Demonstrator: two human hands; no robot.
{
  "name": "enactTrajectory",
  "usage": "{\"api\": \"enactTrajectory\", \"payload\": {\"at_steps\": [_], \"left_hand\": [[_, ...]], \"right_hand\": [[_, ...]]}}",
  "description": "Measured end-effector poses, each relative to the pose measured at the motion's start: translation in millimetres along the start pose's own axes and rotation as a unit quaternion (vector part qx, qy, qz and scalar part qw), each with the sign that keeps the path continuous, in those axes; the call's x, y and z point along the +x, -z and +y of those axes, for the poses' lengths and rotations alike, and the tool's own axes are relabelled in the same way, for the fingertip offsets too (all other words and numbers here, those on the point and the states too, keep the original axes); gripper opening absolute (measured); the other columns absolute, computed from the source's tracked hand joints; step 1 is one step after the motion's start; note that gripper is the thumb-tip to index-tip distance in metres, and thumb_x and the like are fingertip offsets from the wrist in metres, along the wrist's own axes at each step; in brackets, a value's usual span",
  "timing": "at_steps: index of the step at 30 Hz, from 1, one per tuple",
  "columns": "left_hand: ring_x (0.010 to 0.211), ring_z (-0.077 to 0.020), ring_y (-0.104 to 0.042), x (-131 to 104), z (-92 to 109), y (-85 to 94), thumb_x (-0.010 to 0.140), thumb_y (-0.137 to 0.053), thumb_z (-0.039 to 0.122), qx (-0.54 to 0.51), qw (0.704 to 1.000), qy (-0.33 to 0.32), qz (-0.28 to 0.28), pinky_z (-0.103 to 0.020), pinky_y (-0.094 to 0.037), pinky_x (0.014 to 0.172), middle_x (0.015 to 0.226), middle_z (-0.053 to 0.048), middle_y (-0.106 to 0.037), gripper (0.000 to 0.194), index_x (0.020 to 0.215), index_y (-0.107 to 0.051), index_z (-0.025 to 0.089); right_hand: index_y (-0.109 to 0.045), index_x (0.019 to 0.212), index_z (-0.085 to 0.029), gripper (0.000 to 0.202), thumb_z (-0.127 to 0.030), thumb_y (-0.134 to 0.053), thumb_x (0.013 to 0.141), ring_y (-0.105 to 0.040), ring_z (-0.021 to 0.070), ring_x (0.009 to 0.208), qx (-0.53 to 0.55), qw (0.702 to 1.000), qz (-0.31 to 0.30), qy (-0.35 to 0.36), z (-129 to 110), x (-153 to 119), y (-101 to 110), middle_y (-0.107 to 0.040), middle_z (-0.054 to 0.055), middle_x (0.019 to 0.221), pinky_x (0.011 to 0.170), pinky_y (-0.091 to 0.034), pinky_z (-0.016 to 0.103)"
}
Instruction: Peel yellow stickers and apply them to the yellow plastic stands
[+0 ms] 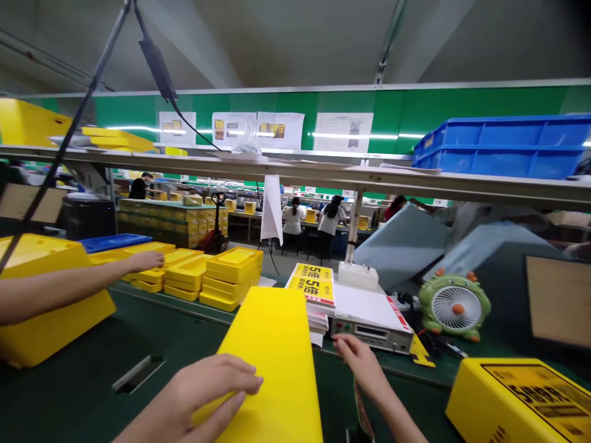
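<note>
A tall, smooth yellow box (272, 357) stands on the dark green bench in front of me. My left hand (217, 391) lies against its left part, fingers stretched out and the thumb below them. To the right of the box is my right hand (362, 363), fingers curled together just in front of a grey metal instrument (373, 332). Whatever may be between those fingertips is too small to make out. Below that hand hangs a narrow strap-like piece (363, 409). Printed yellow labels (311, 284) lie stacked behind the box.
Another person's arm (78, 286) reaches in from the left over stacked yellow trays (233, 277). A larger yellow housing (50, 320) is under that arm. At right are a green fan (455, 307) and a labelled yellow box (521, 400). A blue crate (503, 147) sits on the shelf.
</note>
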State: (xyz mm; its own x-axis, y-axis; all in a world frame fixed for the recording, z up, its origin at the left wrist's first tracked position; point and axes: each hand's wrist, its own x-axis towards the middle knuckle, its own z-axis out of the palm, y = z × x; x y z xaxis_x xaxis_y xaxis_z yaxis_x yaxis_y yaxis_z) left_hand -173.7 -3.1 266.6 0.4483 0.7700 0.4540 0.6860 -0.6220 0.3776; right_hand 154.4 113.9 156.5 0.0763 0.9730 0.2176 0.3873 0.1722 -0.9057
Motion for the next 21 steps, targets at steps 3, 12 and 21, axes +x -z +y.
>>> {"api": "enactTrajectory", "payload": {"at_steps": [3,12,21], "left_hand": [[0.100,-0.0140,-0.059,55.4,-22.1,2.5,0.092,-0.042,0.038,-0.049,0.994,0.005,-0.102,-0.023,-0.046,0.090,0.105,0.003,-0.066,0.025,0.101,-0.063,0.031],[0.102,-0.0219,-0.057,246.1,-117.1,-58.7,0.092,-0.043,0.035,0.017,0.988,-0.005,-0.154,-0.043,-0.043,0.094,0.108,-0.010,-0.063,0.030,0.104,-0.062,0.014],[0.090,-0.0188,-0.061,340.5,-79.4,-148.0,0.088,-0.053,0.042,0.012,0.974,-0.082,-0.209,-0.040,-0.048,0.086,0.094,-0.006,-0.065,0.031,0.094,-0.063,0.013]], "right_hand": [[-0.059,0.094,-0.015,0.040,-0.053,-0.051,0.083,-0.063,0.0177,0.066,0.023,0.993,0.060,-0.095,8.0,77.6,-9.2,-0.067,0.006,0.081,0.059,-0.050,0.030],[-0.059,0.082,-0.013,0.022,-0.034,-0.057,0.088,-0.053,0.0085,0.052,0.158,0.962,0.110,-0.196,40.5,168.9,-9.7,-0.058,-0.003,0.066,0.054,-0.048,0.024],[-0.060,0.084,-0.011,0.005,-0.016,-0.058,0.086,-0.061,0.0103,0.067,0.402,0.903,0.079,-0.132,40.8,171.4,-4.4,-0.065,0.000,0.080,0.063,-0.053,0.025]]}}
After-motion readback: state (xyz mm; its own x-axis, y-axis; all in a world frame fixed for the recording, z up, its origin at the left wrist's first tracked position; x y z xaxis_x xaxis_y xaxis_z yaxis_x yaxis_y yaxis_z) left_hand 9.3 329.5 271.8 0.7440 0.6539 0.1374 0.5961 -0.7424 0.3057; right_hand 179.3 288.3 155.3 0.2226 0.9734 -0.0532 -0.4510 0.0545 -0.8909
